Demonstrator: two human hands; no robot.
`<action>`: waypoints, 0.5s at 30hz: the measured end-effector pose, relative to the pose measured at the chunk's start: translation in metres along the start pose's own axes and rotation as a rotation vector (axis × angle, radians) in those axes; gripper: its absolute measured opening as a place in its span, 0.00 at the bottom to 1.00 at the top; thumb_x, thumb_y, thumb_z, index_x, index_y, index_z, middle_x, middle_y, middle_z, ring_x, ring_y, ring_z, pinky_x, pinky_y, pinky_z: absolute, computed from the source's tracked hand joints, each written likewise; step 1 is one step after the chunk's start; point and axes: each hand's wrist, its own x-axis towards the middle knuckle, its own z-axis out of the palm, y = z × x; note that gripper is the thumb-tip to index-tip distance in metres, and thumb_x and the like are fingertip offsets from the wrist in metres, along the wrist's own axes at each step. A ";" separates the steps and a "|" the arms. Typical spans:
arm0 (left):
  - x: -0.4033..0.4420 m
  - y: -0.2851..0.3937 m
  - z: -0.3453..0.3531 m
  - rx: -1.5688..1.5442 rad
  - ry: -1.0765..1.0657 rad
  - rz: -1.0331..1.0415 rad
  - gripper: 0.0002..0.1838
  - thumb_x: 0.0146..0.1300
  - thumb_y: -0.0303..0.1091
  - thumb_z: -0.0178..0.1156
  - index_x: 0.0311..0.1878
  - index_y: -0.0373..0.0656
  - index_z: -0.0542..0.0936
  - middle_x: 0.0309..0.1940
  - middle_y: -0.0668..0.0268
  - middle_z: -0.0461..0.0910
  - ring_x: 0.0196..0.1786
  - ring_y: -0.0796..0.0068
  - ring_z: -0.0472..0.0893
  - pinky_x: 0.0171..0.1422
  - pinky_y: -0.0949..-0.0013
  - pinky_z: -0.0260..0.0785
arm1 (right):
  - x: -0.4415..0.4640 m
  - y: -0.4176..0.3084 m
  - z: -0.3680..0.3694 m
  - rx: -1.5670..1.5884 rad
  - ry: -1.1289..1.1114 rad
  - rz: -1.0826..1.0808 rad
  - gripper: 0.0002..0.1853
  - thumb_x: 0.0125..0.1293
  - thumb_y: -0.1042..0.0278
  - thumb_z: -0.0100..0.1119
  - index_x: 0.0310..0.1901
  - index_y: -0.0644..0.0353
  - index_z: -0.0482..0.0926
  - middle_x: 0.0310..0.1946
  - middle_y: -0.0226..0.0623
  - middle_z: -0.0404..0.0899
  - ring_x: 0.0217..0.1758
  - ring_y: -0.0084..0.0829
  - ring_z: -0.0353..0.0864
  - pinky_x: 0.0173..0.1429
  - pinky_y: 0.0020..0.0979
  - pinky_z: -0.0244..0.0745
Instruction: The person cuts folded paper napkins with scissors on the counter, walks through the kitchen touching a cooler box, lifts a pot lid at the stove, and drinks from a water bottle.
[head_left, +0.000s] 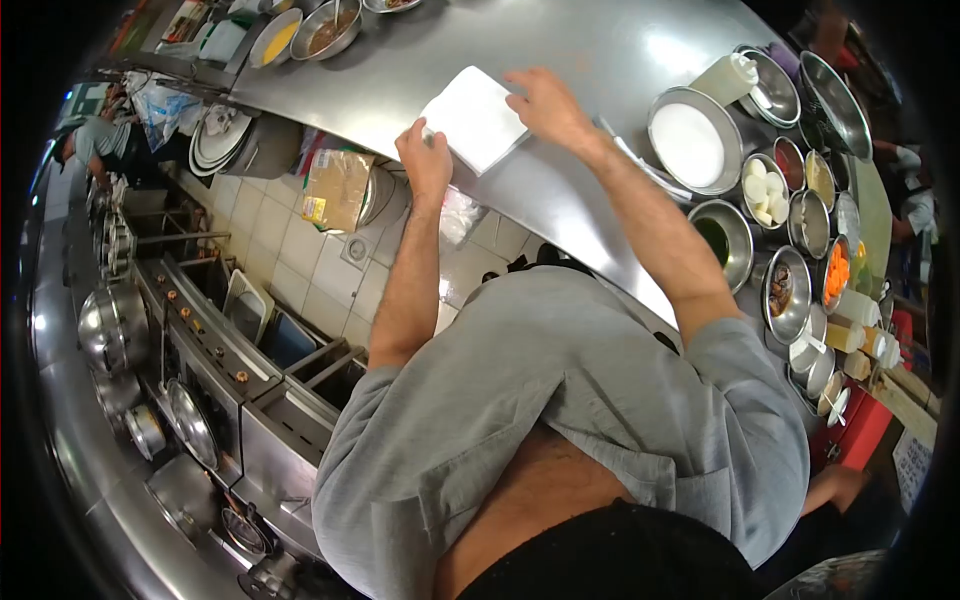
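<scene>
A white, square-looking stack of paper or folded cloth (476, 118) lies on the steel counter near its front edge. I cannot tell which material it is. My left hand (425, 162) is at its left edge, fingers curled and thumb against the near corner. At the upper right edge is my right hand (548, 106), its fingers stretched out and apart, the fingertips close to or touching the white stack. Nothing shows inside the right hand.
To the right stand a pot of white contents (687, 146), a bowl of green liquid (712, 240), a bowl of carrots (837, 272) and squeeze bottles (727, 78). A bowl of yellow liquid (275, 40) is at far left. Below the counter sits a cardboard box (336, 188). Other people are nearby.
</scene>
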 end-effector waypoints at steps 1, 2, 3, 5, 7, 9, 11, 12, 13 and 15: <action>0.004 -0.001 -0.002 0.159 0.024 0.201 0.26 0.56 0.35 0.56 0.58 0.35 0.66 0.56 0.44 0.60 0.56 0.48 0.65 0.63 0.57 0.56 | -0.004 0.010 0.017 -0.062 0.000 0.084 0.18 0.60 0.63 0.51 0.52 0.56 0.74 0.46 0.47 0.73 0.52 0.44 0.71 0.55 0.40 0.66; 0.010 -0.001 -0.002 0.316 0.046 0.401 0.27 0.56 0.35 0.57 0.58 0.36 0.66 0.56 0.44 0.60 0.55 0.47 0.65 0.63 0.58 0.57 | -0.010 0.013 0.028 -0.058 -0.006 0.084 0.18 0.60 0.63 0.51 0.52 0.56 0.74 0.46 0.47 0.73 0.52 0.44 0.71 0.55 0.40 0.66; 0.019 -0.001 -0.003 0.399 0.059 0.450 0.30 0.54 0.38 0.59 0.59 0.38 0.66 0.60 0.46 0.60 0.58 0.48 0.65 0.63 0.59 0.57 | -0.014 0.013 0.038 -0.102 -0.028 0.213 0.20 0.59 0.63 0.52 0.55 0.54 0.71 0.52 0.46 0.68 0.58 0.44 0.65 0.59 0.43 0.62; 0.048 -0.005 -0.001 0.393 -0.023 0.446 0.31 0.53 0.40 0.61 0.60 0.39 0.66 0.60 0.47 0.61 0.60 0.51 0.64 0.64 0.59 0.56 | -0.018 0.013 0.047 -0.149 -0.055 0.331 0.23 0.58 0.64 0.53 0.58 0.52 0.68 0.59 0.45 0.62 0.63 0.44 0.58 0.62 0.46 0.57; 0.055 0.005 -0.009 0.508 -0.253 0.289 0.38 0.49 0.42 0.66 0.62 0.39 0.63 0.56 0.49 0.69 0.61 0.56 0.66 0.64 0.60 0.58 | -0.023 0.016 0.048 -0.226 -0.200 0.261 0.27 0.58 0.62 0.55 0.61 0.48 0.65 0.62 0.46 0.56 0.66 0.46 0.50 0.64 0.50 0.51; 0.054 0.017 -0.016 0.445 -0.311 0.180 0.40 0.48 0.39 0.67 0.63 0.38 0.60 0.54 0.49 0.71 0.58 0.55 0.69 0.62 0.60 0.61 | -0.018 0.024 0.048 -0.207 -0.166 0.207 0.27 0.57 0.62 0.56 0.60 0.48 0.65 0.61 0.47 0.58 0.66 0.47 0.51 0.64 0.49 0.51; 0.045 0.013 -0.016 0.385 -0.377 0.073 0.42 0.46 0.37 0.68 0.63 0.37 0.58 0.52 0.48 0.72 0.55 0.54 0.72 0.61 0.61 0.63 | -0.019 0.031 0.051 -0.185 -0.131 0.164 0.28 0.56 0.62 0.57 0.60 0.48 0.65 0.60 0.47 0.59 0.65 0.48 0.51 0.63 0.48 0.52; 0.039 0.002 -0.012 0.330 -0.347 -0.001 0.41 0.46 0.34 0.67 0.63 0.35 0.58 0.50 0.47 0.73 0.49 0.56 0.75 0.55 0.63 0.67 | -0.018 0.029 0.052 -0.224 -0.034 0.162 0.27 0.56 0.63 0.58 0.59 0.49 0.66 0.58 0.47 0.60 0.64 0.46 0.53 0.62 0.49 0.53; 0.032 0.004 -0.012 0.275 -0.317 -0.072 0.41 0.45 0.31 0.67 0.62 0.33 0.57 0.48 0.46 0.74 0.42 0.58 0.79 0.49 0.65 0.71 | -0.016 0.025 0.050 -0.264 0.068 0.162 0.26 0.55 0.64 0.59 0.57 0.50 0.68 0.57 0.47 0.61 0.62 0.45 0.55 0.61 0.49 0.54; 0.000 0.019 -0.016 0.179 -0.259 -0.172 0.38 0.45 0.30 0.66 0.60 0.33 0.59 0.44 0.48 0.75 0.35 0.62 0.79 0.40 0.66 0.72 | -0.024 0.011 0.043 -0.252 0.137 0.143 0.25 0.55 0.66 0.59 0.56 0.51 0.68 0.56 0.48 0.62 0.60 0.45 0.59 0.59 0.49 0.56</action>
